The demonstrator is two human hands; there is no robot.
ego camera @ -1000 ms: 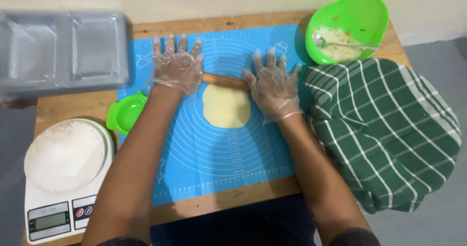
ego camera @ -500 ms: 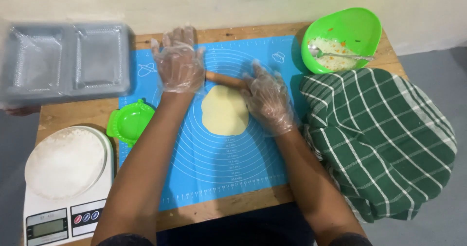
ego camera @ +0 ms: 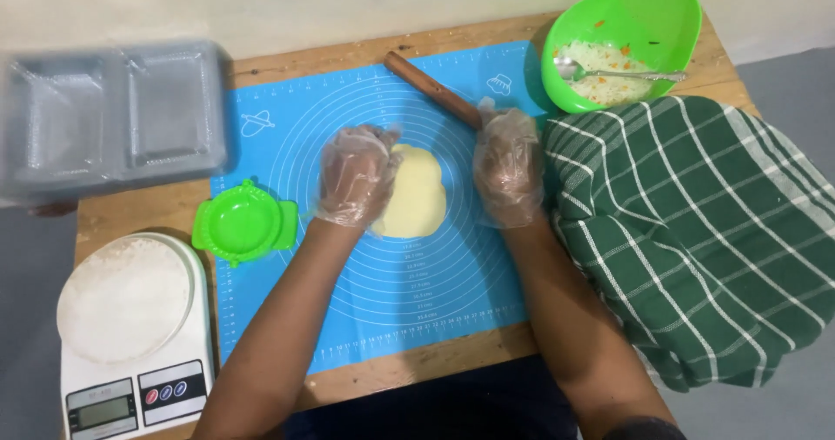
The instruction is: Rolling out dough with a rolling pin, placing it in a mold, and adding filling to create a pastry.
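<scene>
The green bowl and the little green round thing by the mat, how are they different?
The green bowl is bigger and deep; the little green mould is smaller and shallow. The green bowl holds a pale chopped filling and a spoon; the little green mould holds nothing. The green bowl sits at the table's far right corner, the little green mould at the blue mat's left edge. Both are bright green, and neither hand touches them.

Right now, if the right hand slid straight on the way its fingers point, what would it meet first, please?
The right hand points up the mat and already seems to touch the wooden rolling pin, so it would likely meet that first.
</scene>
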